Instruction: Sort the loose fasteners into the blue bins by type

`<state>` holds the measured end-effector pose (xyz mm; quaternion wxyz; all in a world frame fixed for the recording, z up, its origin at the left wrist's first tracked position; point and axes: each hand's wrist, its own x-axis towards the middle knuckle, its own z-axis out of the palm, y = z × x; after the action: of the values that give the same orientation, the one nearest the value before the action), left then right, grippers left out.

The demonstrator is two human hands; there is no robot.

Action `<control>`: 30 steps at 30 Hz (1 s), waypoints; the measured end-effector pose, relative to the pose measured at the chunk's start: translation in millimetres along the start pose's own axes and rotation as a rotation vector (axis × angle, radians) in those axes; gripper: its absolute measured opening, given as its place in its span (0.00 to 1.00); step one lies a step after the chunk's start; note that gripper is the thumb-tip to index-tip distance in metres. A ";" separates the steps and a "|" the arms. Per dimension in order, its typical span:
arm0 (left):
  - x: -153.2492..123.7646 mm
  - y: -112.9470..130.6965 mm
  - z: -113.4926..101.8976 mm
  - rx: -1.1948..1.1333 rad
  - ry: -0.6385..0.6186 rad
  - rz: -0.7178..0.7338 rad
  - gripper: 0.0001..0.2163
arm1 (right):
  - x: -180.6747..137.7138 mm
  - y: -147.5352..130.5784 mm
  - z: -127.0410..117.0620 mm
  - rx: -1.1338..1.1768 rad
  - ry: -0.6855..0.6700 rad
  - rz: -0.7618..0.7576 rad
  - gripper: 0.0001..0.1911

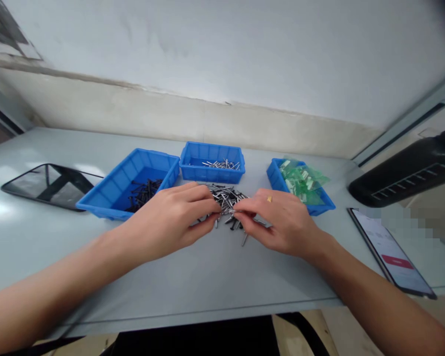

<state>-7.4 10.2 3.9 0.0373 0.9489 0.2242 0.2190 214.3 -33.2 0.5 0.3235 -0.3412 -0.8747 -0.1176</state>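
A loose pile of thin metal fasteners (226, 195), some silver and some black, lies on the grey table between my hands. My left hand (178, 217) reaches in from the left with thumb and fingertips pinched together at the pile's edge; what they grip is too small to make out. From the right, my right hand (278, 217), with a gold ring on one finger, pinches a thin silver fastener (231, 211) over the pile. The fingertips of both hands are close together. A few fasteners stick out beneath the right fingers.
A blue bin (113, 190) at left holds black screws (145, 194). Silver pins (224, 164) lie in the back blue bin (211, 174). Green plastic packets (306, 180) fill the right blue bin (325, 203). Around stand a tablet-like black panel (48, 185), phone (389, 252) and black bottle (408, 170).
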 end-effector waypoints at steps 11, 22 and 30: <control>0.3 1.4 -1.0 -0.078 0.045 -0.044 0.07 | -1.9 1.7 0.7 0.002 0.006 0.037 0.06; 2.4 6.0 -5.2 0.006 0.199 0.011 0.05 | 0.7 2.8 3.7 0.029 -0.267 0.149 0.11; 2.0 4.7 -3.6 0.008 0.174 0.000 0.06 | -0.2 4.2 3.9 0.045 -0.292 0.177 0.10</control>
<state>-5.4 6.8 8.7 0.0140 0.9263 0.2277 0.2999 215.3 -28.5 -2.6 0.2097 -0.4229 -0.8814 -0.0181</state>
